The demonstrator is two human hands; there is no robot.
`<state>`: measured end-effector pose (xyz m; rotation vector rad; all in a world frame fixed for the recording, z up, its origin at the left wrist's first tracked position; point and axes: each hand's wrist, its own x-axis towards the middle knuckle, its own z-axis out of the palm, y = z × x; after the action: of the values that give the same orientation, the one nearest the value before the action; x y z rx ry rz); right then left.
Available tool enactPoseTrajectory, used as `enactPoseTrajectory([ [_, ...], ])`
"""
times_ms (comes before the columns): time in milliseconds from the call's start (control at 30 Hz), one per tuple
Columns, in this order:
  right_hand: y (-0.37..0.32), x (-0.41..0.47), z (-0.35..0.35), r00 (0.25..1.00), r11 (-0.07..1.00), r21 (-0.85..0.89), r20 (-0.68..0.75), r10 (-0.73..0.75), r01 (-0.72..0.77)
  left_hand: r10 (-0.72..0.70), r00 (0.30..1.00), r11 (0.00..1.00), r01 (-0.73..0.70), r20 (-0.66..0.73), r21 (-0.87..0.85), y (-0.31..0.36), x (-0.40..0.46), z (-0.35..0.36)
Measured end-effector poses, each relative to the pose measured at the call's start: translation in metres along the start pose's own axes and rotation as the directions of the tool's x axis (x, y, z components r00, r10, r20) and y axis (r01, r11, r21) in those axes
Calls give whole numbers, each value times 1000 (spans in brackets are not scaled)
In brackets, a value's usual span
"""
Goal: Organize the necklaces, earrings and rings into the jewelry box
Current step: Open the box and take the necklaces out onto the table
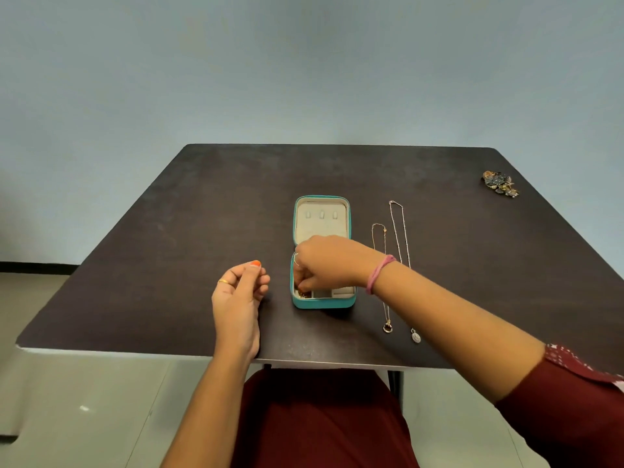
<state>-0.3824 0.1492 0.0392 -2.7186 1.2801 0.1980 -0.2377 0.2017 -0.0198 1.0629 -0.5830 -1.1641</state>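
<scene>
A small teal jewelry box lies open in the middle of the dark table, its cream lid flat behind it. My right hand reaches into the box's left front compartment, fingertips pinched down on a small gold piece; I cannot tell what it is. My left hand hovers just left of the box, fingers loosely curled with nothing visible in them. Two thin necklaces lie right of the box: a gold one with a ring pendant and a silver one with an oval pendant.
A cluster of dark and gold jewelry sits at the table's far right corner. The table's near edge runs just above my lap. A plain wall stands behind the table.
</scene>
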Motion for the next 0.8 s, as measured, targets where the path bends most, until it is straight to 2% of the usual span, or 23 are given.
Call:
enactPoseTrajectory([
  [167,-10,7,-5,996,994,-95,62,57,-51,-6,1000,1000,6,17,-7,1,0,-2],
  [433,-19,4,-3,999,986,-161,-1,44,-43,-12,999,1000,12,31,-23,2,-2,-5],
  [533,-15,0,-3,999,996,-83,-31,44,-46,-11,999,1000,12,36,-24,3,-4,-6],
  [667,-13,-13,-18,993,986,143,-66,102,-91,-30,998,999,31,49,-17,4,-3,-7],
  [800,-7,-30,-41,983,930,352,-105,150,-104,-43,992,999,40,121,29,9,-3,-8],
])
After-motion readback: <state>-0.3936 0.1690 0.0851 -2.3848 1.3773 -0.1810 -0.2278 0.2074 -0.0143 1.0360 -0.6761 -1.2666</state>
